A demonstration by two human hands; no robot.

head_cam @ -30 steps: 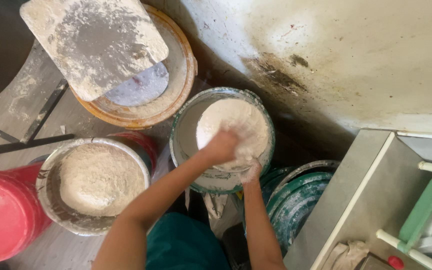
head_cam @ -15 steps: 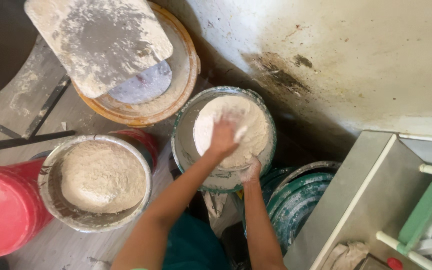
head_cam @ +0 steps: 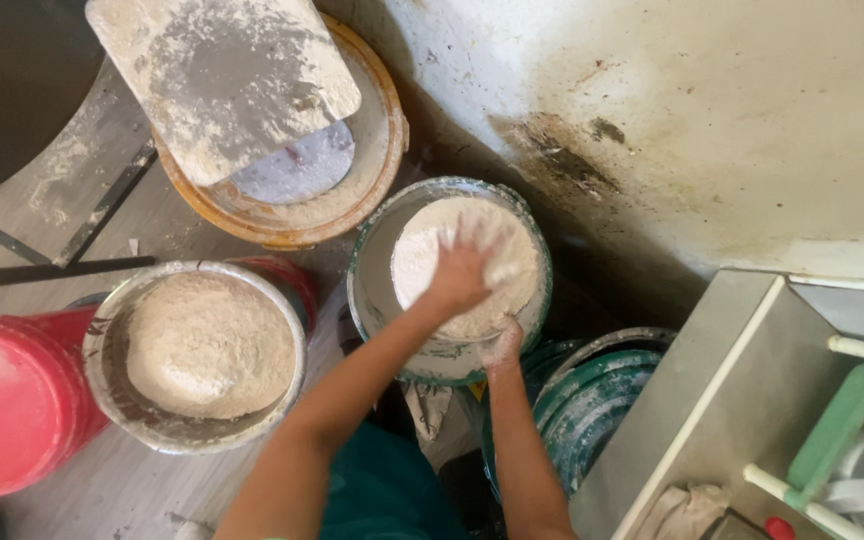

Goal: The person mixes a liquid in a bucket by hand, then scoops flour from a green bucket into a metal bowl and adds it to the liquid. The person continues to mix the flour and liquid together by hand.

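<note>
A grey-green bucket (head_cam: 370, 300) stands in the middle and holds a mound of white flour (head_cam: 517, 285). My left hand (head_cam: 462, 272) lies flat on top of that mound with its fingers spread and dusted white. My right hand (head_cam: 503, 343) grips the bucket's near rim, its fingers curled over the edge. Both forearms reach up from the bottom of the view over my teal clothing (head_cam: 382, 490).
A steel bowl (head_cam: 102, 345) of flour sits to the left, beside a red bucket (head_cam: 2, 400). Behind them, a floured board (head_cam: 222, 80) lies over an orange-rimmed basin (head_cam: 384, 140). Stacked green-rimmed buckets (head_cam: 592, 400) and a metal counter (head_cam: 742, 390) with a green rack (head_cam: 842, 420) are on the right.
My left hand has slid a little further onto the mound and spread its fingers. My right hand has stayed on the rim.
</note>
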